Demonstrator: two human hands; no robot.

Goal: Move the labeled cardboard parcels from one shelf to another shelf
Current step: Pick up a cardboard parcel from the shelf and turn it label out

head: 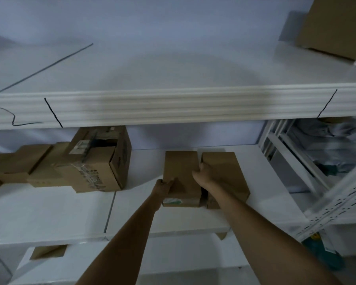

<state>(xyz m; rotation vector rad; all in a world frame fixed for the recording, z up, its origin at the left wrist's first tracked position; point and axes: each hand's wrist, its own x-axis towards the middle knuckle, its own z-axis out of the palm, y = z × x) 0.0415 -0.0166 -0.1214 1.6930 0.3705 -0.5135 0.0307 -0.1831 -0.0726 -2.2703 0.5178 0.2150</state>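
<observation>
A brown cardboard parcel with a pale label on its near face sits on the middle white shelf. My left hand grips its near left corner. My right hand grips its right edge, fingers tucked into the gap between it and a second parcel standing just to its right. Both arms reach in from below the frame.
Several cardboard boxes crowd the left of the middle shelf. The upper shelf carries a big box at far right. A white perforated rack post stands on the right. A small box lies on the lower shelf.
</observation>
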